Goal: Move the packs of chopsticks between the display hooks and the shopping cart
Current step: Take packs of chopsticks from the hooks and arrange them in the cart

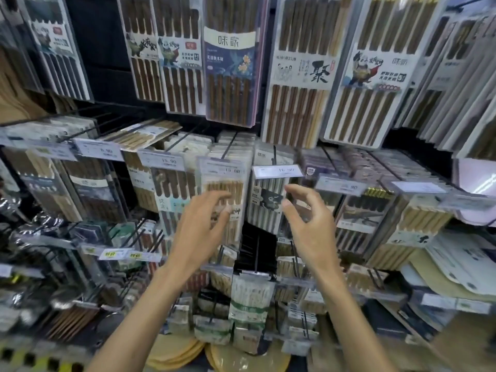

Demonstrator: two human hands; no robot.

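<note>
Many packs of chopsticks hang on black display hooks across a store wall. My left hand [200,229] is raised in front of a pack of light wooden chopsticks [225,183] in the middle row, fingers relaxed and holding nothing. My right hand [306,218] is raised beside it, fingers loosely curved, just in front of a grey pack with a dark picture [268,202]. Whether either hand touches a pack is unclear. The two hands are about a hand's width apart. No shopping cart is in view.
Price tags [277,171] sit on the hook ends along the middle row. Larger packs [229,63] hang in the top row. Smaller packs [251,299] hang below the hands. Round yellow mats [174,353] lie at the bottom. Metal utensils [29,229] hang at the left.
</note>
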